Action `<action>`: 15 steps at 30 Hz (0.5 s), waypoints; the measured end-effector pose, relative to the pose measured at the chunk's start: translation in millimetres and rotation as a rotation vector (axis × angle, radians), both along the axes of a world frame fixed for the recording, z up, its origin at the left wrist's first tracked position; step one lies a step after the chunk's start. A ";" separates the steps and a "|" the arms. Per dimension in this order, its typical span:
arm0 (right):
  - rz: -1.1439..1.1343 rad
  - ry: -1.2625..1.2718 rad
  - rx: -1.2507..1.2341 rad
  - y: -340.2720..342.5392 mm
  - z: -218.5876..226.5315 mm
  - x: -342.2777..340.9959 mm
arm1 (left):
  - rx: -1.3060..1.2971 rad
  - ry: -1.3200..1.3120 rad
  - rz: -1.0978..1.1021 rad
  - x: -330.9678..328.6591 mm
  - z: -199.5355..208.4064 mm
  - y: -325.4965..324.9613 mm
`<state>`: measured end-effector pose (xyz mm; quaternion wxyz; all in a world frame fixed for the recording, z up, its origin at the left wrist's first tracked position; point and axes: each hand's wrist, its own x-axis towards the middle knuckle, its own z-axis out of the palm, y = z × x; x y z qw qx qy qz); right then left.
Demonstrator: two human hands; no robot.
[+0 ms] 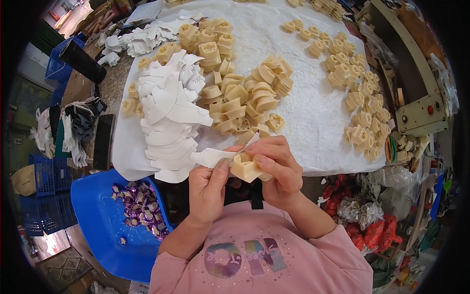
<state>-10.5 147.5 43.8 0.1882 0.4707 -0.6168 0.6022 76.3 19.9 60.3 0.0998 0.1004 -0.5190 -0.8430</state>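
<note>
The left hand [208, 188] pinches a thin, curved white cutout [210, 158] beside a hollow, angular cream block [246, 169] that the right hand [281, 171] grips

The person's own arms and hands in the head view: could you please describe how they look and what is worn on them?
The left hand and right hand are ungloved, and no watch or bracelet shows at either wrist. The forearms are uncovered below short, plain pink sleeves, part of a pink shirt.
</note>
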 end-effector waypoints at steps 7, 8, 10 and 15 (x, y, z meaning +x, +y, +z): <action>-0.022 0.046 0.028 -0.6 0.5 -3.0 | -0.074 -0.015 0.048 -0.7 3.1 6.6; -0.049 0.053 0.063 -1.9 0.2 -2.5 | -0.072 -0.017 0.051 -0.1 1.5 6.8; -0.070 0.059 0.098 -1.4 0.3 -1.9 | -0.252 -0.060 0.070 1.2 -3.6 6.2; -0.220 0.226 0.249 -1.2 -2.0 -5.4 | -0.479 -0.013 0.064 0.5 -6.7 3.3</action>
